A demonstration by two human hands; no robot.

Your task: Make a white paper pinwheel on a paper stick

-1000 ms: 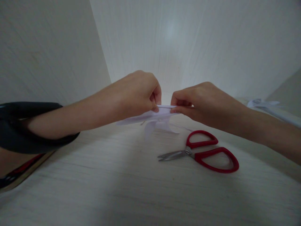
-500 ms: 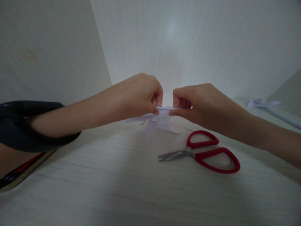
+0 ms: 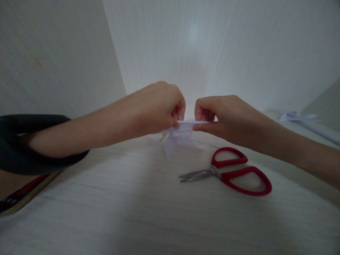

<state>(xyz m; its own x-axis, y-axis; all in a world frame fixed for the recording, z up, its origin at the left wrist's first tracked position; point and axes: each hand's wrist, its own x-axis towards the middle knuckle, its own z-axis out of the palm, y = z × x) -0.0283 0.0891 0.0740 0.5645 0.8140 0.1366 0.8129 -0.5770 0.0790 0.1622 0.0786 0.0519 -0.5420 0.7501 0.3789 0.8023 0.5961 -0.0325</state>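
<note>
Between my hands is a white paper pinwheel (image 3: pixel 183 138), its blades hanging below a thin white rolled stick (image 3: pixel 186 122). My left hand (image 3: pixel 164 106) is closed, thumb and fingers pinching the stick's left part. Opposite it, my right hand (image 3: pixel 219 111) pinches the same stick, its thumb underneath and fingers curled. A small gap separates the two hands. The blades look blurred, and some of the paper is hidden behind my left hand. Just below my right hand lie scissors (image 3: pixel 225 171) with red handles, their blades pointing left and slightly apart.
A second white paper pinwheel (image 3: pixel 299 116) on a stick lies at the far right. Pale wood-grain panels (image 3: pixel 170 46) rise behind and at the left of the pale tabletop (image 3: pixel 148 212). A dark sleeve or band (image 3: pixel 39 164) circles my left forearm.
The pinwheel has tilted, so its blades look more foreshortened and blurred than before. Both hands keep their grip in almost the same place. The scissors have not moved.
</note>
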